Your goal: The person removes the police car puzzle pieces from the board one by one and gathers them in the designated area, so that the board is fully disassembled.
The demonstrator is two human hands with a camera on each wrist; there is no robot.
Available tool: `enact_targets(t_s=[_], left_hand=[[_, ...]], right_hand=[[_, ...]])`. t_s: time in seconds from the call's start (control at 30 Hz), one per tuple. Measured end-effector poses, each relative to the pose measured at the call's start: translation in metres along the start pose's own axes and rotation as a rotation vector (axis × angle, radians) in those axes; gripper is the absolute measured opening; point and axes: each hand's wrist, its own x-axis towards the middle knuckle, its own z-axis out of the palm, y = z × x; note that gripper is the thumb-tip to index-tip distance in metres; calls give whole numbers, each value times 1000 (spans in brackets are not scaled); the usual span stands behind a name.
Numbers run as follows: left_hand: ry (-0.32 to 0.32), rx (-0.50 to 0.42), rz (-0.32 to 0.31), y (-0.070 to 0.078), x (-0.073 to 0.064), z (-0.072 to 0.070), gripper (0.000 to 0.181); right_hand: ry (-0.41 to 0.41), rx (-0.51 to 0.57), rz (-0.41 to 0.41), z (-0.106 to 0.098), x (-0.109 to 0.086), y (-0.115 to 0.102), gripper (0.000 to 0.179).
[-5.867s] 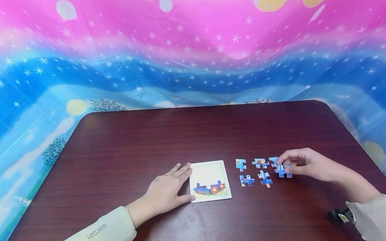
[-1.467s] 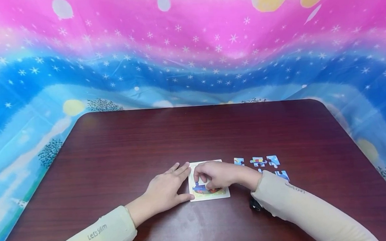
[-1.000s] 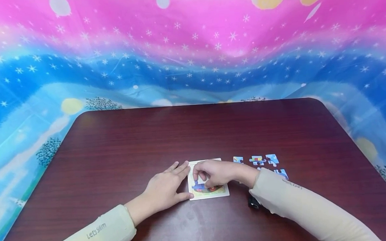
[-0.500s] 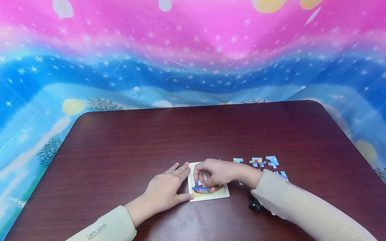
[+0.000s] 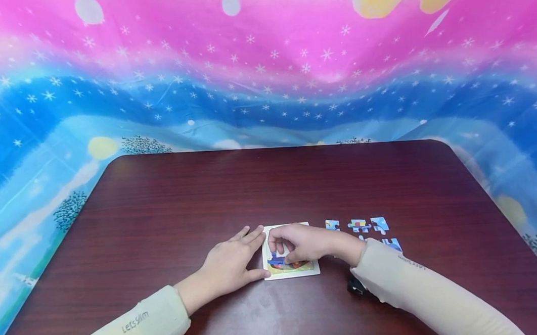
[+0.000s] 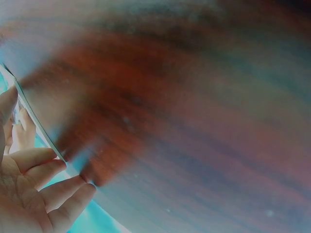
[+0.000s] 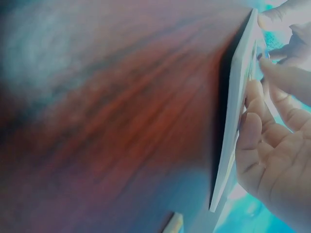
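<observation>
A square, light-framed jigsaw board (image 5: 297, 275) lies on the table with a partly filled picture of a blue vehicle with red wheels. My left hand (image 5: 228, 260) lies along its left side, fingers spread and fairly straight, the thumb at the near corner and fingertips at the far one. The left wrist view shows the left fingers (image 6: 73, 194) right at the board's edge. My right hand (image 5: 304, 241) is over the board, its bent index finger and thumb pinching a blue puzzle piece (image 5: 276, 261) at the left part. The right hand hides much of the picture.
Loose puzzle pieces lie right of the board: a blue one (image 5: 332, 225), one with red and yellow (image 5: 359, 226), a light blue one (image 5: 379, 225) and a blue one (image 5: 394, 244). My right wrist partly covers others. A patterned cloth (image 5: 264, 87) hangs behind the table (image 5: 269, 187).
My right hand has moved left from the loose pieces to the board. Over the last second and a half it stays there, its fingers shifting only slightly. My left hand keeps its place.
</observation>
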Motion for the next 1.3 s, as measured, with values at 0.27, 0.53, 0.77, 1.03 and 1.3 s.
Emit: enact_targets(t_s=[0.27, 0.53, 0.77, 1.03, 1.3], left_hand=[[0, 5, -5, 0, 1, -1, 84], [-3, 2, -8, 1, 0, -3, 83], [-3, 3, -9, 1, 0, -3, 82], [-1, -1, -12, 1, 0, -3, 81], [-17, -8, -12, 2, 0, 0, 84]], right_hand=[[-6, 133, -48, -3, -2, 2, 16], [-5, 239, -29, 1, -1, 2, 13], [25, 225, -1, 2, -1, 0, 18], [45, 224, 3, 1, -1, 2, 14], [72, 228, -8, 0, -2, 1, 14]])
